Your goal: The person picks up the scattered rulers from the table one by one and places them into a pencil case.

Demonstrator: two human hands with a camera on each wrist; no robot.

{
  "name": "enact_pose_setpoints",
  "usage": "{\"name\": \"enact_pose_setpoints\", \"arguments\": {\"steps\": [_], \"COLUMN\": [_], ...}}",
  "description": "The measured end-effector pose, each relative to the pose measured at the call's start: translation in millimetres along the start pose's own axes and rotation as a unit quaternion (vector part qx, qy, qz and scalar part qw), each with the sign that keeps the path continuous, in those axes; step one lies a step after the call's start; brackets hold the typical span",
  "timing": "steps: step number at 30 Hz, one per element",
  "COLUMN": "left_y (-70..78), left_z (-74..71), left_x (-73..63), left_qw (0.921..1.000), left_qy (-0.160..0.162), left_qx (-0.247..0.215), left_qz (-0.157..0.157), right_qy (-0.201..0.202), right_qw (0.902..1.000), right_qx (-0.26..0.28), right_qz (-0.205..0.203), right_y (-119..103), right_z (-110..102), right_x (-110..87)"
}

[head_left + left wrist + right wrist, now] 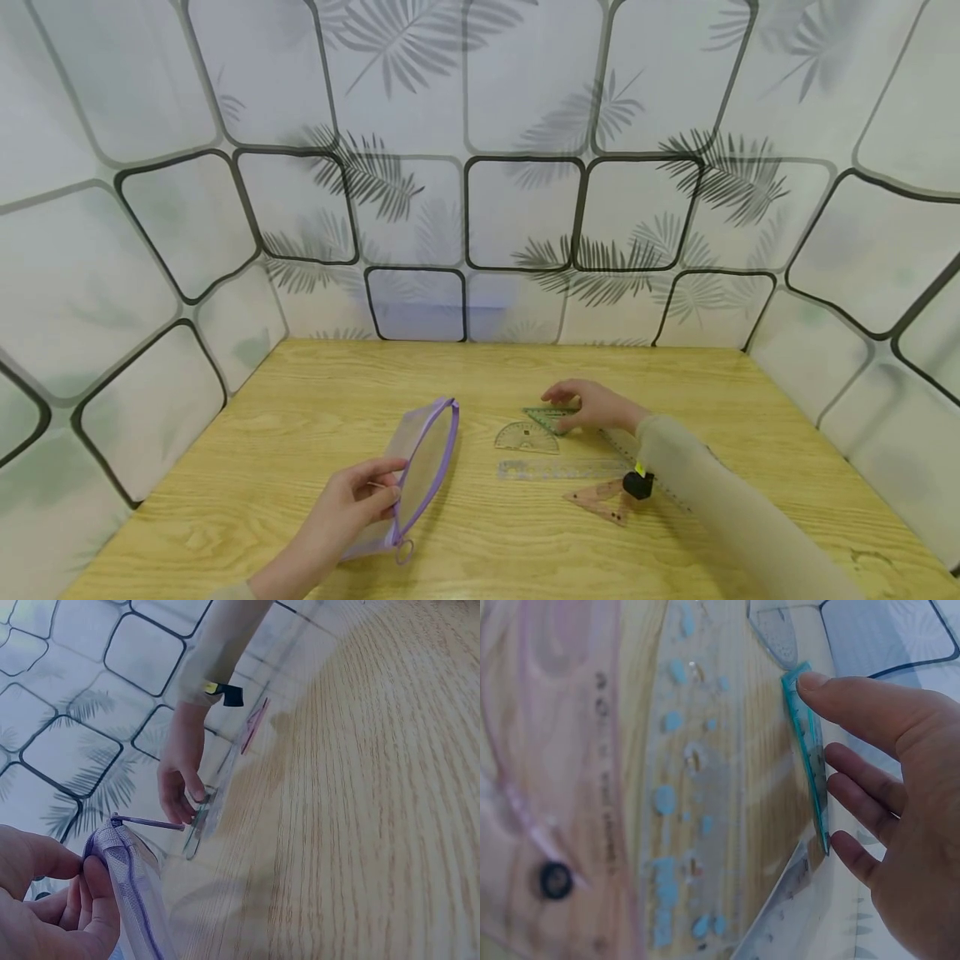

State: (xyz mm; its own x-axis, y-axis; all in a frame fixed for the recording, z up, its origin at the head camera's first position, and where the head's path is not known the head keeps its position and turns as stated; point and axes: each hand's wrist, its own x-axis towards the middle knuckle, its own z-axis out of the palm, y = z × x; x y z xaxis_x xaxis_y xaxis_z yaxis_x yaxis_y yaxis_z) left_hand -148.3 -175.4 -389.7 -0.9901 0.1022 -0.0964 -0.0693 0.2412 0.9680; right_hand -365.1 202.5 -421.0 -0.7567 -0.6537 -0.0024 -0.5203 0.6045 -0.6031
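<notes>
My left hand [352, 504] pinches the rim of a clear pouch [401, 442] with a purple zip edge. Its mouth gapes toward the right, and a ring pull hangs at the near end. In the left wrist view, thumb and finger hold the purple edge [90, 844]. Over on the right, my right hand [596, 406] grips a green set square [543, 417], thumb at the near side and fingers at the far side. In the right wrist view the thumb lies on one corner of the set square [806, 742], the other fingertips by its edge.
A clear protractor [525, 437] lies left of the right hand. Nearer are a clear ruler [547, 469] with blue prints and a pink set square [603, 500]. Another clear measuring piece [780, 907] shows partly under the right forearm. Patterned curtains [517, 208] enclose the wooden table [247, 467].
</notes>
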Motion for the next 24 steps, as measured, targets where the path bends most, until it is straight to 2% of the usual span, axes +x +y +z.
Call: {"name": "enact_pose_setpoints", "arguments": {"steps": [6,13,24], "left_y": [-0.5,-2.1,-3.2], "left_z": [-0.2,-0.5,-0.6], "left_x": [-0.7,-0.6,0.0], "left_qw": [1.0000,0.9999,0.9999], "left_qy": [-0.004,-0.009,-0.009], "left_qx": [-0.001,-0.007,-0.003], "left_qz": [0.008,0.012,0.010], "right_qy": [-0.016,-0.015,-0.019], "right_qw": [0.9998,0.9995,0.9994], "right_qx": [0.002,-0.023,-0.024], "right_qz": [0.009,0.017,0.014], "right_y": [-0.7,-2.4,-2.6], "right_z": [1.2,1.9,1.5], "right_x": [-2.4,-2.6,-2.7]}}
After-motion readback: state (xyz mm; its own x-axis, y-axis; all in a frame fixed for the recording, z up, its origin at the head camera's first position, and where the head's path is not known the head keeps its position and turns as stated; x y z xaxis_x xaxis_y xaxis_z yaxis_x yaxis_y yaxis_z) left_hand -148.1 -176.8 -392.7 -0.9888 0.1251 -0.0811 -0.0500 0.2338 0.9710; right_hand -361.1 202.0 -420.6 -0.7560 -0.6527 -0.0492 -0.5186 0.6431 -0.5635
